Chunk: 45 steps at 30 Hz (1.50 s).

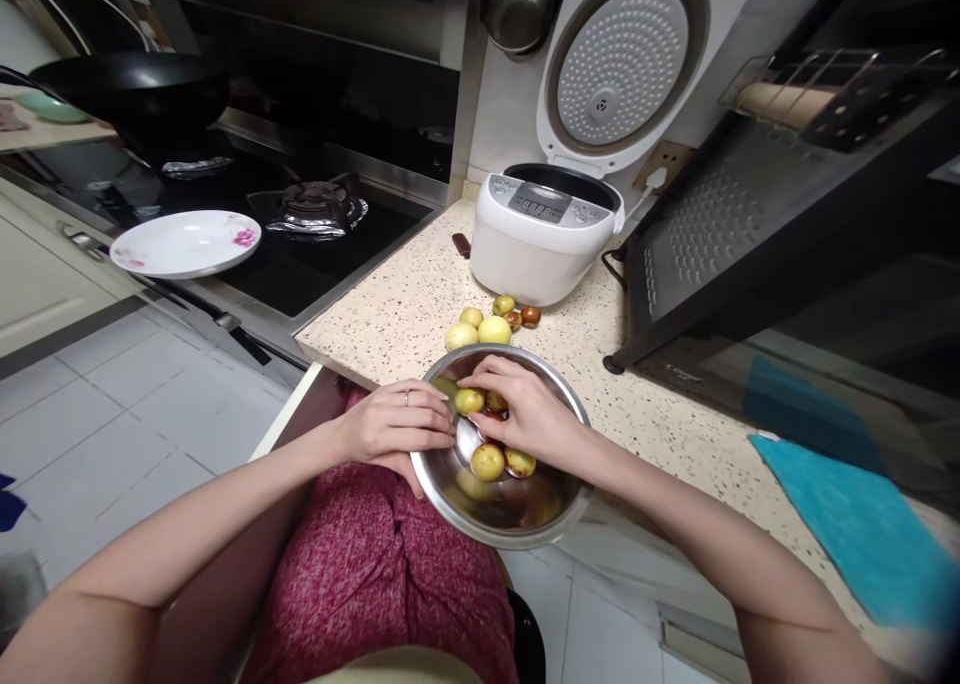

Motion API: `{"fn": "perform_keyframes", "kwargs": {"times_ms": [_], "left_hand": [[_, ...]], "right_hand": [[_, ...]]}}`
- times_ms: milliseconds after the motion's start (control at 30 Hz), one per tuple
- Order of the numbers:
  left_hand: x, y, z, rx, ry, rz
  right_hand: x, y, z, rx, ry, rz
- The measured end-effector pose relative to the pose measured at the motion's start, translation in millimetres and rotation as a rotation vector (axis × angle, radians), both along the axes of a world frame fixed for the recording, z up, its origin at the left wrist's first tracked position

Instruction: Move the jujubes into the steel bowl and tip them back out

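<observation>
Handling a yellow-green fruit (469, 401) within the steel bowl (540, 504) looked like the step underway; the next move, I judged, called for a sure right-hand pinch and a steady bowl. Beyond both hands, the speckled counter (420, 284) carried an open-lidded rice cooker (540, 239). Beneath the right hand (529, 409) was the bowl, overhanging the counter's near edge. The left hand (394, 424) was closed over the rim on its own side, fingers inside, thumb outside. Inside the bowl, the right thumb and fingertips were drawn nearly together, apparently pinching the yellow-green fruit. 2 rounded fruits (487, 462) lay on the body side of that pinch; 6 loose fruits (495, 331) clustered beyond the rim.
</observation>
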<state>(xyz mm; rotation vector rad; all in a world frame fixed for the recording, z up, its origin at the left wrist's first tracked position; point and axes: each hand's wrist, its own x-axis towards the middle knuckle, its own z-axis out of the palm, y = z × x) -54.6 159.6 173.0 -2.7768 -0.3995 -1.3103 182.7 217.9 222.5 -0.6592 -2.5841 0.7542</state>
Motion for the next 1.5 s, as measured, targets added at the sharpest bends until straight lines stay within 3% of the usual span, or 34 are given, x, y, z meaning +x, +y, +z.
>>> {"fn": "perform_keyframes", "kwargs": {"times_ms": [167, 367, 467, 567, 733, 933, 1500], "left_hand": [[0, -1, 1.0, -0.005, 0.010, 0.006], [0, -2, -0.6, -0.016, -0.005, -0.005], [-1, -2, -1.9, -0.006, -0.003, -0.004], [-1, -1, -2.5, -0.006, 0.008, -0.004], [-2, -1, -3.9, -0.004, -0.005, -0.006], [-4, -1, -2.2, -0.004, 0.032, -0.009], [-5, -1, 0.8, 0.016, 0.061, 0.010]], "right_hand": [[6, 4, 10.4, 0.030, 0.097, -0.045], [29, 49, 26.3, 0.261, 0.244, -0.328], [41, 79, 18.0, 0.349, 0.261, -0.432], [50, 96, 1.4, 0.340, 0.241, -0.429], [57, 96, -24.4, 0.269, 0.183, -0.373], [55, 97, -41.0, 0.309, 0.077, -0.391], [53, 90, -39.8, 0.361, -0.035, -0.393]]}}
